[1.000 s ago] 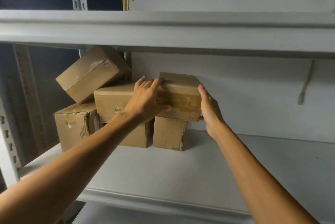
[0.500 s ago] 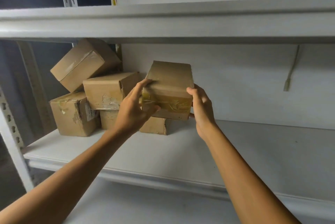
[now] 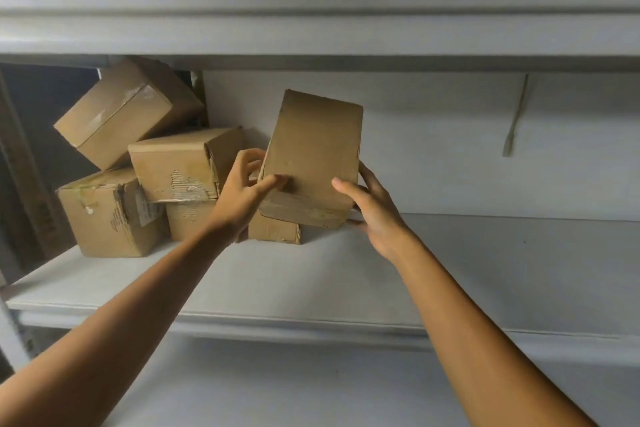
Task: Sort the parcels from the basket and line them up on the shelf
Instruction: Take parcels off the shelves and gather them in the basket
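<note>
Box is pinched near upright between left hand and right hand, thumbs in front, fingers curled behind, likely to stand beside the pile.

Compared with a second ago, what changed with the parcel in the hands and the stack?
The held parcel was lifted off the small box, drawn toward the camera and tipped so its far end points up. The left hand and right hand kept their grip on its sides. The tilted top box, the torn box below it and the shelf stayed put.
</note>
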`<state>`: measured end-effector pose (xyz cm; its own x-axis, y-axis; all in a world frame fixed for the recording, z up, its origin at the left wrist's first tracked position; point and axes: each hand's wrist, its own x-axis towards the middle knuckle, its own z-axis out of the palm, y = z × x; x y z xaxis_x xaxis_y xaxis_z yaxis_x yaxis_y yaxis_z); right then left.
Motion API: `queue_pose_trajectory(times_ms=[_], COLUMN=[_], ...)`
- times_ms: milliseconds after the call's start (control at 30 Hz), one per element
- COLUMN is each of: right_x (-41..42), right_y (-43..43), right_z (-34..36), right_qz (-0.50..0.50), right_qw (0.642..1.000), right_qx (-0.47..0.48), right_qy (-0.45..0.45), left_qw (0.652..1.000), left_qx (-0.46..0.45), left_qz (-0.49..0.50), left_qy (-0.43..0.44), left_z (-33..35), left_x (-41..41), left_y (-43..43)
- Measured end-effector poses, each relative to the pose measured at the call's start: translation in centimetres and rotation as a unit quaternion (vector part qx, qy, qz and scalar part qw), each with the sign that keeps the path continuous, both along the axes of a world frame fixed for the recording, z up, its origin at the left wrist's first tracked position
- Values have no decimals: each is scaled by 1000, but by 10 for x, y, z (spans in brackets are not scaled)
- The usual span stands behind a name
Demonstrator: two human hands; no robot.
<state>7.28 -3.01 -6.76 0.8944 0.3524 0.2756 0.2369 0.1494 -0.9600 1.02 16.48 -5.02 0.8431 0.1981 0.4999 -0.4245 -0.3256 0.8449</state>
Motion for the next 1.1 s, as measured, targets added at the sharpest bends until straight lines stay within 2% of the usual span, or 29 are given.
queue_pose_trajectory(times_ms=[100,200,467,567,767,967,1100], right_x=[-2,-8,-26,-42,-92,-171,-235], right_y=[6,15,-18,-59,-171,-294,-364], right_z=[-5,-13,-22,-17,-31,-53,-70], right_qz=[-5,-40,-128,-181,-304,-450,-510], right_qw=[998,995,987,976,945,886,853], right_qx=[-18,-19,80,112,118,113,107], right_qy=[-56,-89,-61,-45,-11,30,32], left_qw=[998,998,996,991,973,941,911], left_qx=[-15,-11,23,3,-9,16,4], left_qz=[-55,-65,-76,-128,-231,-337,-408], left_qy=[13,4,-41,-40,-16,37,64], left_z=[-7,-14,-17,-12,-22,-36,-50], left_x=[1,-2,5,9,9,-21,-57], left_y=[6,8,-24,-66,-178,-312,-398])
